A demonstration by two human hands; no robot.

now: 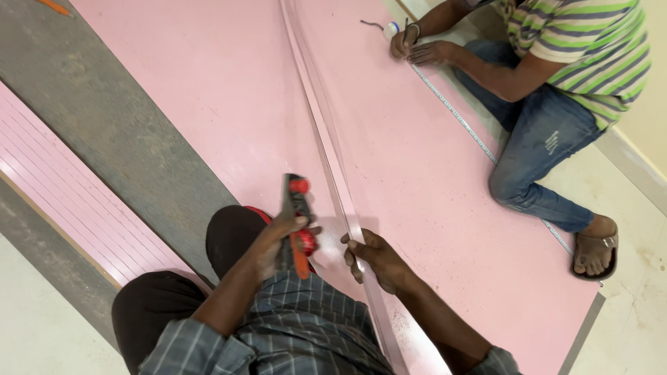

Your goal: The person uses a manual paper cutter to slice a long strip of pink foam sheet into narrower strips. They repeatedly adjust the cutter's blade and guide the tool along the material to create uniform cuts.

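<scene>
Far right: a co-worker (556,90) in striped shirt and jeans sits on the floor, sandal (594,253) on one foot. A tape measure (462,121) runs beside that leg along the sheet's right edge. Left: ribbed pink panel (76,208), beside a grey floor strip (104,111). Orange object (54,7) in far-left corner.

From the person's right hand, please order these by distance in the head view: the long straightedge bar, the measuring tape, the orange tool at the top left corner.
From the right hand:
1. Long pale straightedge bar, under its fingers.
2. Measuring tape, along the pink sheet's right edge.
3. Orange tool, far top left.
</scene>
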